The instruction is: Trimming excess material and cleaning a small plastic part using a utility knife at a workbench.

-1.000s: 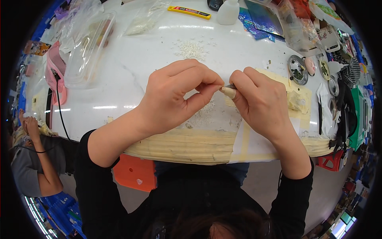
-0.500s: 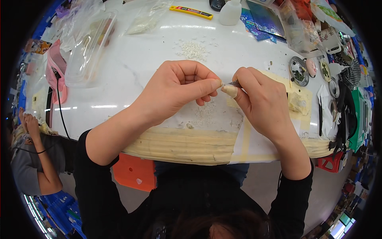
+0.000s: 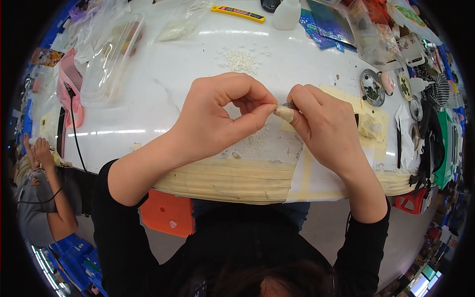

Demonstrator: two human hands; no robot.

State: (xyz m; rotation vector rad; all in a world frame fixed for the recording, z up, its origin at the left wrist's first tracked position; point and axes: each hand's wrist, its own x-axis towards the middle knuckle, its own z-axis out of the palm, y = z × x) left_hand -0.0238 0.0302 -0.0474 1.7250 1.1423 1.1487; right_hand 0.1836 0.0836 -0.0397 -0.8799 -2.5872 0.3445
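My left hand (image 3: 213,111) is closed in a pinch, thumb against forefinger. Whatever sits between those fingertips is too small to make out. Right beside it, my right hand (image 3: 326,126) grips a small grey metal piece (image 3: 290,104) between thumb and curled forefinger; its full shape is hidden by the fingers. Beige tape (image 3: 284,114) wraps my right thumb. The tips of both hands meet just above the white table (image 3: 163,99). Beyond them lies a loose pile of tiny white pieces (image 3: 240,60), and whitish crumbs (image 3: 253,143) are scattered under the hands.
A yellow flat case (image 3: 237,14) and a white bottle (image 3: 286,15) stand at the back. At left are a clear plastic box (image 3: 111,64) and a pink mesh item (image 3: 70,84). Round metal tins (image 3: 372,88) sit at right. Another person's arm (image 3: 60,208) shows far left.
My left hand has shifted slightly, its fingers straighter and the thumb tip lower. My right hand stays almost in place. At far left, the other person's hands have moved a little.
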